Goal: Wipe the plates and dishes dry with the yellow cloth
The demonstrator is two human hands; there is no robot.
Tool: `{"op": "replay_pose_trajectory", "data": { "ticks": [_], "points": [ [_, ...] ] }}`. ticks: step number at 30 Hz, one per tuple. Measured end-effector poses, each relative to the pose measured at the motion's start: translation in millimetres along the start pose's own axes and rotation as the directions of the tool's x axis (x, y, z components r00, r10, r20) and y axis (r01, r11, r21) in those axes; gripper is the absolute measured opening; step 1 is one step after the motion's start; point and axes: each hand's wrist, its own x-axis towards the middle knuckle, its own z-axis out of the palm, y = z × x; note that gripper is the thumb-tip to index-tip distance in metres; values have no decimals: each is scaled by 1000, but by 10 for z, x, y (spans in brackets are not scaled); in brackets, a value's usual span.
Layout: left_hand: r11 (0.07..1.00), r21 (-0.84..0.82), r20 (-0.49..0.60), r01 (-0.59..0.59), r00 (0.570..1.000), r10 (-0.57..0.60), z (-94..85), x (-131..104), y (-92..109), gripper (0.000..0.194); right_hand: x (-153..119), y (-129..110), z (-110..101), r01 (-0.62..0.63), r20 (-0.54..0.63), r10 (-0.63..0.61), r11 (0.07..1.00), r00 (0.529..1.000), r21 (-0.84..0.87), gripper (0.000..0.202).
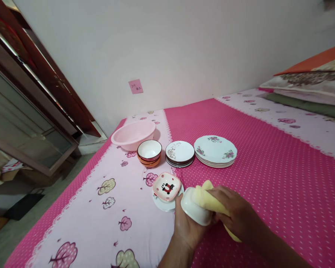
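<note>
My left hand [185, 229] grips a small white bowl [194, 212] from below, its underside turned up and tilted toward me. My right hand [233, 208] is closed around a pale yellow cloth [209, 201] and presses it on the bowl's base. Just left of the bowl, a pink-rimmed square dish [158, 185] with a cat picture rests on a white plate [163, 206]. Part of that plate is covered by the dish. My left fingers are partly hidden behind the bowl.
Beyond my hands stand stacked bowls [150, 150], brown-edged plates [181, 150] and flowered oval plates [216, 149]. Behind the bowls sits a pink basin [128, 137]. All rest on a pink bedspread [268, 167] against a wall. Pillows [312, 82] lie at the far right.
</note>
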Motion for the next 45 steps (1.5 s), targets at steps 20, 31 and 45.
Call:
{"op": "replay_pose_trajectory", "data": {
  "ticks": [20,31,45],
  "points": [
    [956,270,-73,-113,988,137,-30,-32,-195,52,65,-128,-115,-245,-109,259,961,960,125,35],
    [995,99,-121,-20,992,32,12,-6,-115,47,36,58,-83,-449,89,444,893,892,40,20],
    [1000,28,-71,15,997,-13,-102,3,-3,54,23,-186,-312,89,116,-91,996,989,20,46]
  ]
}}
